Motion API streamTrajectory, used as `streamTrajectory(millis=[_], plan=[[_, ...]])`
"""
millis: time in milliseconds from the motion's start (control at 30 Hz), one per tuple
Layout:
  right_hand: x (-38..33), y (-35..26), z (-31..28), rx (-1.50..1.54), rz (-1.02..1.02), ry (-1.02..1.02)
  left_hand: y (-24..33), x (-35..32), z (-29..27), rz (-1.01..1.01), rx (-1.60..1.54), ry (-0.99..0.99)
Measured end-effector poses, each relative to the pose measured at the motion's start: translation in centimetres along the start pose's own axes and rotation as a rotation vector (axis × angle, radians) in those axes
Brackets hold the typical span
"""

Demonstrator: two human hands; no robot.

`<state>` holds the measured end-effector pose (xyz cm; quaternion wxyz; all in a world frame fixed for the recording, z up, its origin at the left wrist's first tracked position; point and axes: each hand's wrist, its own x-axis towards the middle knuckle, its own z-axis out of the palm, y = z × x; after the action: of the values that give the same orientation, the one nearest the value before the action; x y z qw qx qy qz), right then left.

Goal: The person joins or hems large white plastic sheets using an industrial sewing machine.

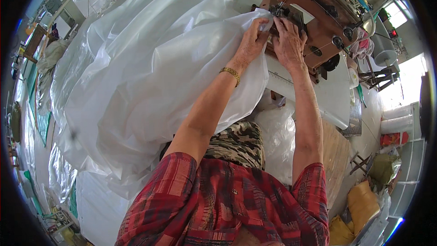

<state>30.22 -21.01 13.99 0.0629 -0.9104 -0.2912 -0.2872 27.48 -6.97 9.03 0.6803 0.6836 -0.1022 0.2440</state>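
A large, glossy white plastic sheet spreads in folds over the left and middle of the view. Its upper right corner reaches the front of a brown sewing machine. My left hand is closed on the sheet's edge just short of the needle area, with a gold watch on that wrist. Close beside it, my right hand lies with fingers stretched out over the machine bed, fingertips by the sheet's corner. The needle and the exact seam are too small and partly covered to make out.
A pale table with a ruler strip lies under the machine. Clear plastic bunches below it, beside a wooden board. Yellow sacks lie at lower right, and a dark stool stands at right.
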Motion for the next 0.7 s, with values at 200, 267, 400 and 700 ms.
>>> streamTrajectory(millis=[200, 267, 400, 700], plan=[[0.1, -1.1, -0.3, -0.129, -0.039, 0.036, 0.2, -0.1, -0.1, 0.087, 0.037, 0.014], [1.0, -1.9, -1.0, -0.225, 0.023, -0.152, -0.5, -0.2, 0.0, 0.068, 0.006, 0.001], [2.3, -2.2, -2.4, -0.253, 0.04, -0.275, 0.6, -0.1, 0.2, 0.019, 0.068, -0.054], [1.1, -1.6, -2.6, -0.041, 0.076, -0.229, 1.9, -2.4, 1.7, 0.085, 0.579, 0.089]])
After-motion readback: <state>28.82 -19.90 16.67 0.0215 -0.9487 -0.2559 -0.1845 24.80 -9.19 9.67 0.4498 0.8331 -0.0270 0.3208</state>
